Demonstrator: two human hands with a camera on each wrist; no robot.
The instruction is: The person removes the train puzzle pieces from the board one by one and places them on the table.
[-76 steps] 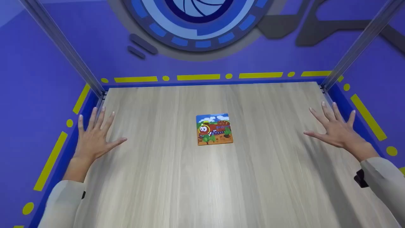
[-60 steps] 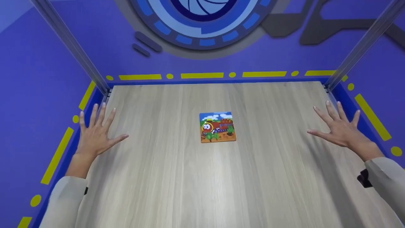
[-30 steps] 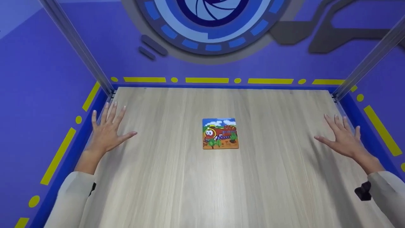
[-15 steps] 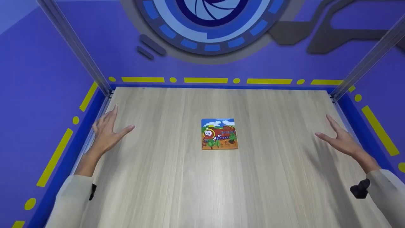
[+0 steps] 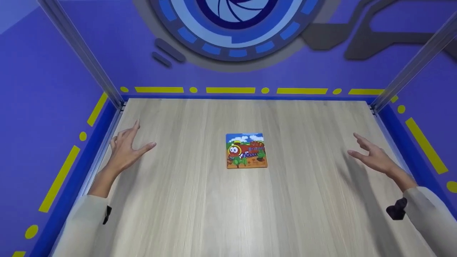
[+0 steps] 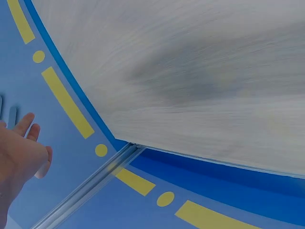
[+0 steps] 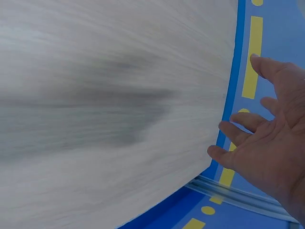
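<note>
held, loosely spread and gripping nothing, left hand [image 5: 125, 152] at left of the head frame and right hand [image 5: 377, 159] at right, above the wood-grain tabletop [image 5: 242, 207]; had 1 cartoon-train picture board [image 5: 246, 150] lying flat near centre, presumably for even reach from either side.

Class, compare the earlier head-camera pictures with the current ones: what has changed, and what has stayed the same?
Both hands were spread wide; now the left hand and right hand have turned more edge-on, fingers less splayed, and come slightly inward from the table's sides. Nothing was taken hold of or let go. The train picture stayed flat on the table.
</note>
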